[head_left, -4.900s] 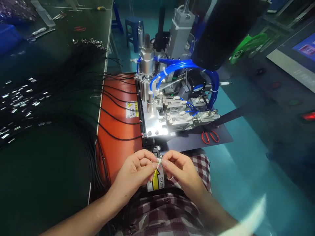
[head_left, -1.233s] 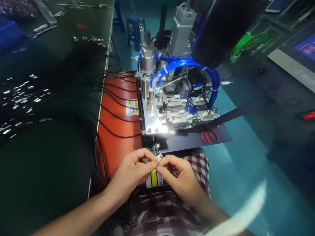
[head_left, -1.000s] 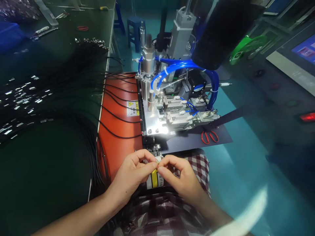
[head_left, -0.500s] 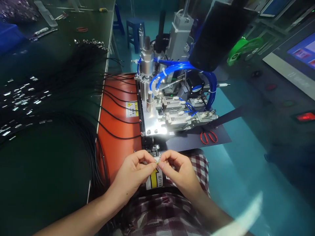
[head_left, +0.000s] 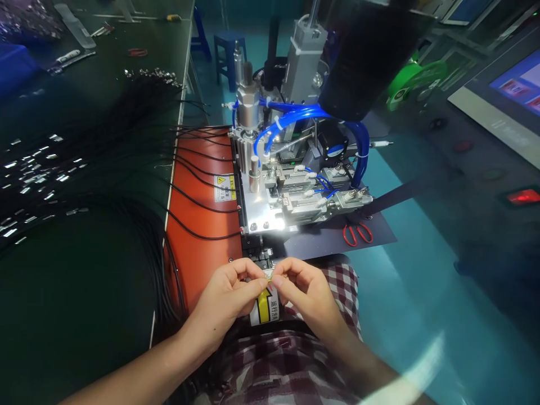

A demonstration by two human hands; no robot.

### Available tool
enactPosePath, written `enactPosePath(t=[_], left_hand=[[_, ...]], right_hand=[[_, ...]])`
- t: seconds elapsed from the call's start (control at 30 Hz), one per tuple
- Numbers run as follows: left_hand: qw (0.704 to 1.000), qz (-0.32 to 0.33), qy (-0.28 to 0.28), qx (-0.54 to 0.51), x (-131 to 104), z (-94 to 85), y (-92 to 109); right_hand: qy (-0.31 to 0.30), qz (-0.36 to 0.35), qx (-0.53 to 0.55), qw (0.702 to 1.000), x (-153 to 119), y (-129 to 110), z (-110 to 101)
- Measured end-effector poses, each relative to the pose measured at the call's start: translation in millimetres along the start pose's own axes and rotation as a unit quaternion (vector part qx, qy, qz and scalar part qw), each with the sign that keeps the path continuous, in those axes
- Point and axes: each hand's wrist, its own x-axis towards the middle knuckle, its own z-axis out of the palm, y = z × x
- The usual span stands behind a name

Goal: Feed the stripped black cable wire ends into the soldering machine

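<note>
Thin coloured wires (head_left: pixel 269 279) show between the fingertips of both hands, just in front of the machine. My left hand (head_left: pixel 236 289) pinches them from the left, thumb against forefinger. From the right, my right hand (head_left: pixel 304 287) pinches at the same spot, its fingertips almost touching the left ones. Below the fingers lies a white label with a yellow arrow (head_left: pixel 264 308). Several black cables (head_left: pixel 202 202) run across the orange plate (head_left: pixel 189 247) to the edge of the metal machine (head_left: pixel 261 208). The fingers partly hide the wires' ends.
Red-handled scissors (head_left: pixel 358 235) lie on the dark plate right of the machine. Blue air tubes (head_left: pixel 295 115) arch over it. Bundled black cables (head_left: pixel 156 242) and shiny connectors (head_left: pixel 37 163) cover part of the dark table at left. A screen (head_left: pixel 518 84) stands at right.
The camera view has shifted slightly. Both hands stay together at the same place, with only a small movement of the fingertips and the wires between them.
</note>
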Motion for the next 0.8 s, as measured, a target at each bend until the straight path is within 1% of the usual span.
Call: enactPosePath(t=[0.13,0.2,0.27,0.33,0.4,0.5,0.57,0.67,0.73,0.8], left_hand=[[1.000,0.003,-0.005,0.005,-0.3,-0.9,-2.4],[1.000,0.003,-0.005,0.008,-0.1,-1.1,-3.2],[1.000,0.001,-0.003,0.010,0.3,-1.0,-3.1],[1.000,0.003,0.003,0.010,0.6,-0.7,-2.3],[1.000,0.006,0.013,0.009,0.8,-0.2,-1.3],[1.000,0.006,0.022,0.015,1.2,0.3,-0.6],[1.000,0.005,0.022,0.020,1.3,0.2,-1.0],[0.999,0.006,0.017,0.027,0.9,0.0,-0.8],[0.999,0.008,0.014,0.032,0.1,0.5,0.7],[0.999,0.011,0.014,0.035,-0.9,2.0,3.0]], right_hand=[[0.003,-0.019,-0.027,0.999,0.5,-2.2,0.6],[0.005,-0.028,-0.051,0.998,0.5,-2.0,1.5],[0.007,-0.051,-0.087,0.995,0.2,-0.5,2.2],[0.017,-0.094,-0.141,0.985,-0.4,1.6,2.2],[0.030,-0.141,-0.198,0.970,-1.1,3.2,1.5],[0.031,-0.179,-0.245,0.952,-2.5,3.0,-0.2],[0.019,-0.181,-0.250,0.951,-3.4,1.6,-1.1],[0.004,-0.168,-0.232,0.958,-3.1,0.3,-2.4],[-0.003,-0.144,-0.195,0.970,-1.0,0.6,-4.1],[-0.013,-0.107,-0.128,0.986,2.2,1.2,-6.9]])
